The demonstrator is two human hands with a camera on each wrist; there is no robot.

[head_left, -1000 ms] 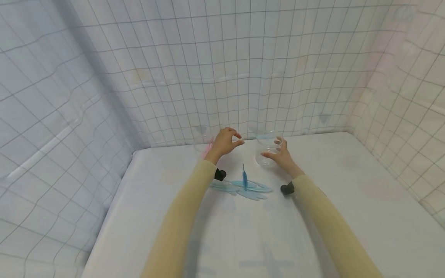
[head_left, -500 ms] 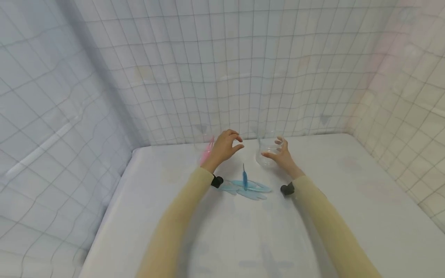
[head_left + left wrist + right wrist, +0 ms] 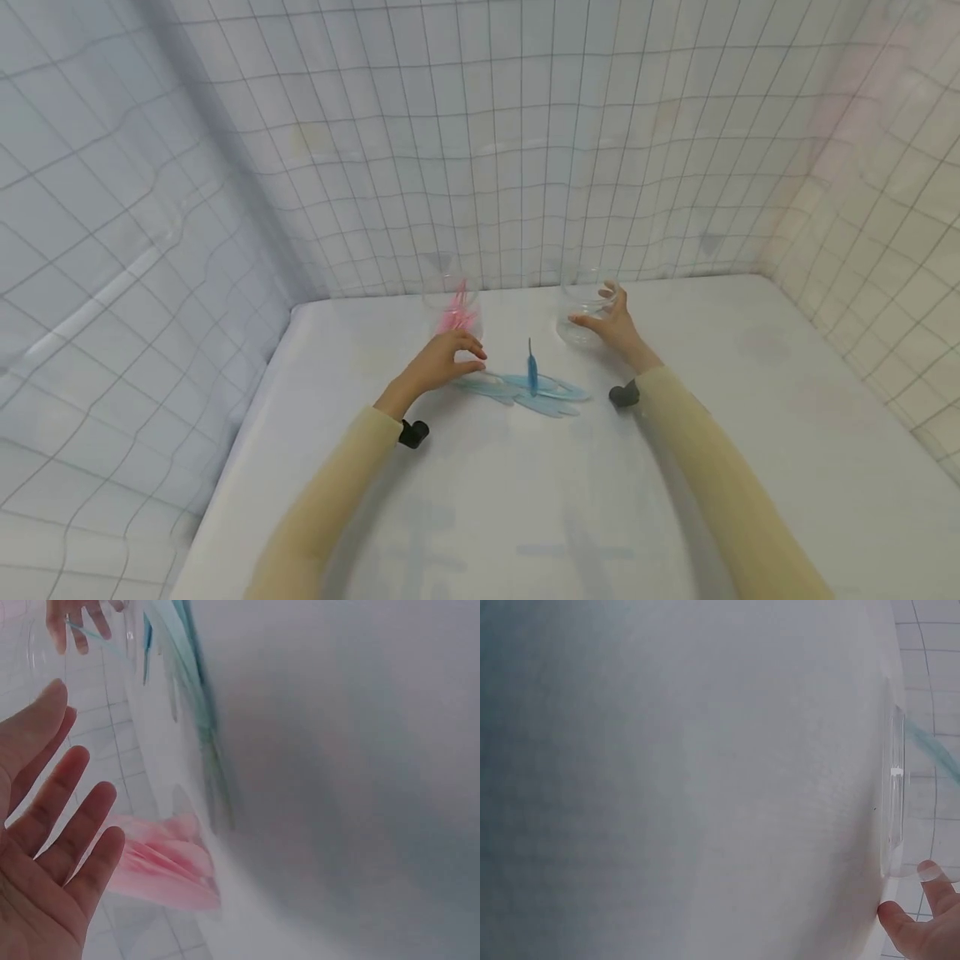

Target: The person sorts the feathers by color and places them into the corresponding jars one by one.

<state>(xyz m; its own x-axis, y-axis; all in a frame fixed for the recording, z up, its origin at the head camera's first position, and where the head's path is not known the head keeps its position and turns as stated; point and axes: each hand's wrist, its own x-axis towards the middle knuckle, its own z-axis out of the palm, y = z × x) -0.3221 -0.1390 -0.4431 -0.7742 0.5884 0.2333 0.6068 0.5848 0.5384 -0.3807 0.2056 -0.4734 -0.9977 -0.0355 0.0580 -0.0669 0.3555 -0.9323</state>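
Observation:
My left hand (image 3: 447,358) hovers at the left end of some pale blue feathers (image 3: 547,406) on the table. Its fingers are loosely bent with nothing between them, as the left wrist view also shows. A darker blue feather (image 3: 532,375) stands upright among the pale ones. My right hand (image 3: 619,327) holds a clear jar (image 3: 572,332) from its right side, thumb in front and fingers behind. Inside this jar a pale blue feather (image 3: 934,746) leans, seen in the right wrist view.
A second clear jar (image 3: 430,302) with pink feathers (image 3: 456,315) in it stands at the back left, just beyond my left hand. White grid-patterned curtain (image 3: 517,167) encloses the white table (image 3: 510,517) at the back and both sides.
My left hand has drawn away from the right jar, moving left and closer to me, to the pale feathers. The pink feathers' jar is now uncovered. My right hand keeps holding its jar.

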